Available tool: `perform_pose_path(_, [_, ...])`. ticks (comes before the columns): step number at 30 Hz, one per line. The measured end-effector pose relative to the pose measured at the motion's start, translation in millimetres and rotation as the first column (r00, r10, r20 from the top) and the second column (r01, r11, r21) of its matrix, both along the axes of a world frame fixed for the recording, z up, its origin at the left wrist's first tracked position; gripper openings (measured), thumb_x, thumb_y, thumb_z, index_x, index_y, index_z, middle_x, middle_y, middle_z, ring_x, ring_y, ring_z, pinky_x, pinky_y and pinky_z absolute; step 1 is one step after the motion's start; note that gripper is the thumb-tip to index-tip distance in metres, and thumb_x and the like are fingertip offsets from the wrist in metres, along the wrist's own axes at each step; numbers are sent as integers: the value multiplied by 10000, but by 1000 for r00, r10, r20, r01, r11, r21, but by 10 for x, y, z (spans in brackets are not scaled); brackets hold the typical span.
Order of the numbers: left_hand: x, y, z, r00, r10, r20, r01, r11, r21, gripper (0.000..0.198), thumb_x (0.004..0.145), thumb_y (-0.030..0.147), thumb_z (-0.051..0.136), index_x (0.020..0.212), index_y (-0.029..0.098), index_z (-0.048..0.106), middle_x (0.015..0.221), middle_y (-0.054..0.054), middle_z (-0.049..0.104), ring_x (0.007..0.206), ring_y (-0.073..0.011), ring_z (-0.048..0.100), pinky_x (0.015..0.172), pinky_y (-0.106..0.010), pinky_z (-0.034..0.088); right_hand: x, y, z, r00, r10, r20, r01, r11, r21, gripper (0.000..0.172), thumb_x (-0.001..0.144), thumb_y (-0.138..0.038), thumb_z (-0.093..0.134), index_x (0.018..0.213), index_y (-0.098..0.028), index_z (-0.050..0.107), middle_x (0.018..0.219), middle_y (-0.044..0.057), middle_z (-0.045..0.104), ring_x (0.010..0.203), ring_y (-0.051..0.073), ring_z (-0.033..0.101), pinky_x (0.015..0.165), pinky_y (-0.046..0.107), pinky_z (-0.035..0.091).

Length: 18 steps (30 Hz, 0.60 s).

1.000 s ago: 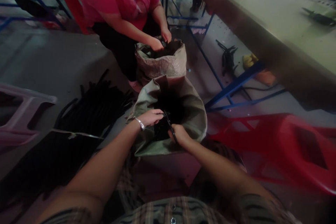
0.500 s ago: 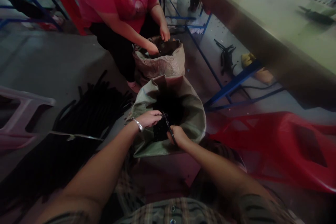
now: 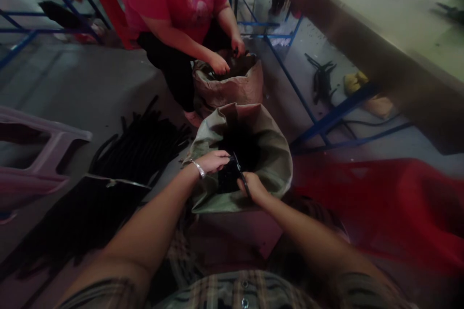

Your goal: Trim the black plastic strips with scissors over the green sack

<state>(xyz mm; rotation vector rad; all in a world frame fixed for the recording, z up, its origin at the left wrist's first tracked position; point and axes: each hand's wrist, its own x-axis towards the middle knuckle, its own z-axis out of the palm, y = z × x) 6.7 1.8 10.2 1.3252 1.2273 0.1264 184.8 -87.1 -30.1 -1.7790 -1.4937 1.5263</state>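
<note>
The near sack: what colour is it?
The near sack looks greyish green in the dim light, best seen in the head view.

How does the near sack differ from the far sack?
The near sack looks grey-green; the far sack looks browner. The near sack flares wide open; the far sack is more crumpled. The wearer's left hand and right hand are over the near sack; a co-worker's hands are at the far sack. Both are open on top.

A co-worker's hands (image 3: 220, 64) were close together; now they're apart.
</note>
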Motion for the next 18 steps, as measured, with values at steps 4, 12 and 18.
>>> perform_pose_path(4, [-4,8,-8,999,34,8,-34,998,46,219,790,326,519,945,181,572,501,61,434,318,-47,313,334,-167,186,51,42,-71,1000,11,26,-12,999,43,134,685,-200,475,556,-185,446,444,-46,428,426,77,387,446,206,259])
perform_pose_path(12, [8,29,-53,982,103,159,-121,987,105,180,802,337,529,860,167,534,524,59,466,353,-40,354,355,-156,237,70,101,-15,937,243,252,-288,944,160,114,774,-223,494,863,-172,542,755,19,601,628,112,504,571,204,345])
perform_pose_path(18, [54,-26,-13,981,47,186,-69,992,109,186,797,335,553,841,155,538,531,55,478,388,-40,377,382,-156,269,70,139,5,930,257,265,-309,934,178,193,791,-242,516,970,-173,536,825,25,617,650,113,508,584,208,345])
